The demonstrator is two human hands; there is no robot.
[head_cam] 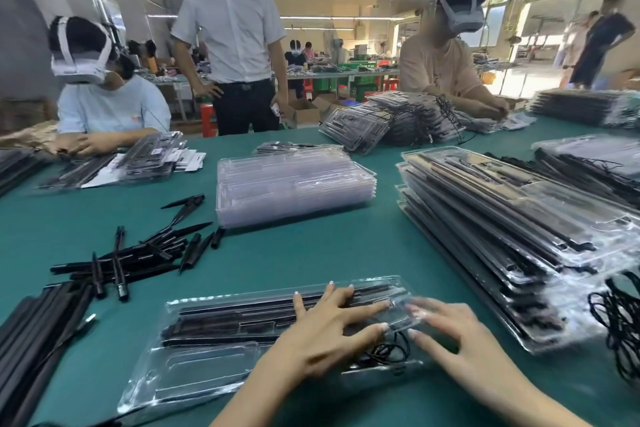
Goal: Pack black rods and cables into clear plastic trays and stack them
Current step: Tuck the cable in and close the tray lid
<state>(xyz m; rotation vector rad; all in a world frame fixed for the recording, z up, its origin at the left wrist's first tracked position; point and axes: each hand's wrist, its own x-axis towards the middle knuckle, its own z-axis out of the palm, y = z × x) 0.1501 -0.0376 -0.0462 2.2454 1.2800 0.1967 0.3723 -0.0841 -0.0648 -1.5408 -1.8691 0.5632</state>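
Note:
A clear plastic tray (194, 371) lies in front of me on the green table, with long black rods (235, 319) in its far slots. My left hand (325, 329) presses on the tray's right part with its fingers spread and straight. My right hand (446, 326) is beside it, fingers spread and blurred, its fingertips at the tray's right end. A coiled black cable (391, 350) sits in the tray between the two hands. Loose black rods (138, 253) are scattered to the left.
A stack of empty clear trays (294, 184) stands at the table's middle. A tall stack of packed trays (502, 236) fills the right side, with loose black cables (620, 315) near it. Long black tubes (31, 340) lie at the left. Several people work around the table.

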